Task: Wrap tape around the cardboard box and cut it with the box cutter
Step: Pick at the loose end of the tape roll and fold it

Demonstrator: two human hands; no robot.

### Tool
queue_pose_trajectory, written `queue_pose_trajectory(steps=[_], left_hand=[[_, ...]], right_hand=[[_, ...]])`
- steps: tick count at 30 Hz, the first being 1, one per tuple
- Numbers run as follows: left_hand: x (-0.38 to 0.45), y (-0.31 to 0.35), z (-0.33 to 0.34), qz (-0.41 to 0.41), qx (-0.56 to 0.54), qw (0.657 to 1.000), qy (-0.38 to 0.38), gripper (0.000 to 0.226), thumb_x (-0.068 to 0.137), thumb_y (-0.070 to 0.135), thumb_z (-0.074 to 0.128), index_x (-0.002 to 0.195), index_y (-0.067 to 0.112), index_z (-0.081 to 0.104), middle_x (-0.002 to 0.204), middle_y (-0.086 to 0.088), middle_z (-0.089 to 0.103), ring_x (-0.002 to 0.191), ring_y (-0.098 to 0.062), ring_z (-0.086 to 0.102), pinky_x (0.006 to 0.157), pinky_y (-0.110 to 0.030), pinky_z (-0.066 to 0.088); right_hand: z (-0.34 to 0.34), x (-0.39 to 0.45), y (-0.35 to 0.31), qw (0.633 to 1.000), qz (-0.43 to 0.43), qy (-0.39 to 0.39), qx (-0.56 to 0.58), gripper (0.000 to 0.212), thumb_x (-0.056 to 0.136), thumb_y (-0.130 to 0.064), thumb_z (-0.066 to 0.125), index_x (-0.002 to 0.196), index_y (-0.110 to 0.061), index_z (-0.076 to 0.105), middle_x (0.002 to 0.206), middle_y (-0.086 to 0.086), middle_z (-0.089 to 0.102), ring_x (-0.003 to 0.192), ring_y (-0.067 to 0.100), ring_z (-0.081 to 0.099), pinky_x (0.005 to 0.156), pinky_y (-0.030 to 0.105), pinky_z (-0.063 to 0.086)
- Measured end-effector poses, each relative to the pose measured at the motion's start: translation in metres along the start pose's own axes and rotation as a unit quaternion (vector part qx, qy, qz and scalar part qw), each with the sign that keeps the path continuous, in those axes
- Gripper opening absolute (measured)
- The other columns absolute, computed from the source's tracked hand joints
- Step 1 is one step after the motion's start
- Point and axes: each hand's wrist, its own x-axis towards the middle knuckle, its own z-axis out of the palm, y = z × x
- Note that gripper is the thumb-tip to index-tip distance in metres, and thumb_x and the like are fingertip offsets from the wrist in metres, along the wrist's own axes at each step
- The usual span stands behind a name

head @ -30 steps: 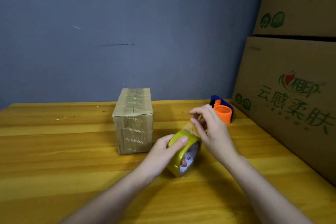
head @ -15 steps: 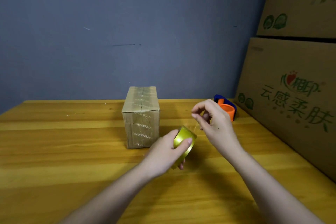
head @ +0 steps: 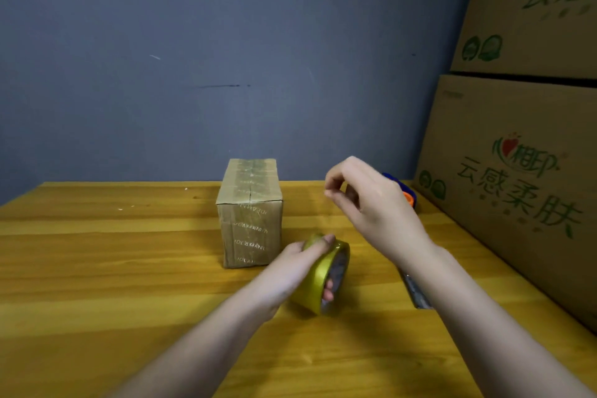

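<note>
A small cardboard box (head: 250, 216), taped over with clear tape, stands upright on the wooden table (head: 113, 268). Just right of it my left hand (head: 297, 263) grips a yellowish roll of tape (head: 324, 278) on edge, fingers over its rim and through the core. My right hand (head: 365, 200) is raised above and behind the roll, thumb and fingers pinching the free end of the clear tape strip (head: 329, 220), which is barely visible. A box cutter (head: 415, 291) lies on the table under my right forearm, partly hidden.
Large printed cartons (head: 517, 171) are stacked along the right edge of the table. An orange and blue tape dispenser (head: 407, 195) sits behind my right hand. A grey wall (head: 226, 58) closes the back.
My right hand has risen and pulled the tape end away from the roll. The left hand has kept its hold on the roll, which now shows its open side.
</note>
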Motion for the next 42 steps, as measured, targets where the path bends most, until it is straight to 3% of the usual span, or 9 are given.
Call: queue_pose_trajectory(steps=[9, 15, 27, 31, 33, 35, 38, 39, 42], left_hand=[[-0.015, -0.010, 0.005, 0.147, 0.027, 0.989, 0.022, 0.010, 0.093, 0.018, 0.051, 0.094, 0.008, 0.054, 0.054, -0.003, 0.058, 0.046, -0.017, 0.057, 0.047, -0.027, 0.049], [-0.008, -0.013, 0.003, 0.166, 0.166, 0.969, 0.072, 0.003, 0.090, 0.036, 0.054, 0.088, 0.034, 0.055, 0.056, 0.006, 0.060, 0.049, -0.021, 0.061, 0.049, -0.030, 0.050], [0.006, -0.008, 0.007, -0.023, -0.005, 0.998, 0.052, 0.037, 0.094, 0.039, 0.047, 0.102, 0.003, 0.047, 0.044, -0.002, 0.059, 0.036, -0.015, 0.056, 0.042, -0.020, 0.046], [0.003, -0.007, 0.012, -0.047, -0.063, 0.996, 0.049, 0.051, 0.087, 0.045, 0.054, 0.116, 0.004, 0.045, 0.063, -0.012, 0.067, 0.054, -0.022, 0.066, 0.053, -0.026, 0.052], [-0.005, -0.003, 0.010, -0.063, 0.032, 0.994, 0.081, 0.074, 0.084, 0.056, 0.051, 0.136, 0.006, 0.033, 0.103, -0.020, 0.068, 0.093, -0.032, 0.067, 0.076, -0.034, 0.053], [-0.012, 0.002, 0.003, -0.037, 0.325, 0.934, 0.143, 0.067, 0.085, 0.068, 0.035, 0.122, 0.012, 0.045, 0.123, -0.016, 0.060, 0.113, -0.033, 0.056, 0.087, -0.038, 0.045], [-0.024, 0.021, -0.006, 0.097, 0.556, 0.790, 0.239, 0.052, 0.082, 0.072, 0.029, 0.086, 0.024, 0.049, 0.087, 0.000, 0.066, 0.081, -0.023, 0.061, 0.069, -0.033, 0.046], [-0.022, 0.025, -0.010, 0.155, 0.526, 0.792, 0.267, 0.043, 0.083, 0.068, 0.036, 0.084, 0.027, 0.050, 0.082, 0.006, 0.065, 0.077, -0.018, 0.061, 0.067, -0.032, 0.048], [-0.009, 0.035, -0.021, 0.279, 0.235, 0.899, 0.242, 0.020, 0.078, 0.039, 0.068, 0.087, 0.030, 0.053, 0.080, 0.010, 0.064, 0.076, -0.007, 0.063, 0.074, -0.031, 0.051]], right_hand=[[0.014, 0.004, 0.040, 0.976, 0.181, 0.019, 0.119, 0.011, 0.085, -0.010, 0.064, 0.092, -0.017, 0.058, 0.084, -0.013, 0.057, 0.061, 0.004, 0.047, 0.060, 0.013, 0.043], [0.008, 0.000, 0.030, 0.988, 0.101, 0.082, 0.081, 0.009, 0.085, -0.003, 0.063, 0.087, -0.011, 0.060, 0.088, -0.002, 0.058, 0.076, 0.008, 0.051, 0.066, 0.013, 0.043], [0.000, 0.003, 0.006, 0.996, -0.037, 0.077, -0.023, 0.007, 0.088, -0.007, 0.061, 0.093, -0.010, 0.057, 0.089, -0.001, 0.058, 0.073, 0.009, 0.051, 0.062, 0.026, 0.048], [0.000, 0.014, 0.009, 0.998, 0.001, 0.057, 0.025, 0.013, 0.087, -0.016, 0.063, 0.098, -0.017, 0.057, 0.088, -0.015, 0.054, 0.067, 0.005, 0.046, 0.063, 0.017, 0.044], [0.000, 0.018, 0.011, 0.998, 0.018, 0.036, 0.054, 0.015, 0.087, -0.018, 0.064, 0.099, -0.021, 0.056, 0.087, -0.015, 0.056, 0.067, 0.007, 0.048, 0.063, 0.015, 0.043], [-0.001, 0.021, 0.015, 0.997, 0.021, 0.023, 0.067, 0.015, 0.087, -0.019, 0.065, 0.098, -0.023, 0.056, 0.086, -0.014, 0.057, 0.067, 0.009, 0.049, 0.063, 0.015, 0.043], [-0.002, 0.022, 0.018, 0.995, 0.028, 0.014, 0.094, 0.016, 0.086, -0.019, 0.066, 0.098, -0.023, 0.057, 0.085, -0.013, 0.058, 0.065, 0.014, 0.049, 0.061, 0.017, 0.044], [-0.002, 0.023, 0.018, 0.995, 0.029, 0.011, 0.100, 0.017, 0.085, -0.019, 0.066, 0.099, -0.023, 0.057, 0.085, -0.013, 0.059, 0.064, 0.015, 0.049, 0.061, 0.018, 0.045], [-0.003, 0.024, 0.020, 0.994, 0.027, 0.006, 0.105, 0.021, 0.085, -0.021, 0.067, 0.102, -0.024, 0.057, 0.085, -0.013, 0.060, 0.064, 0.015, 0.050, 0.061, 0.024, 0.047]])
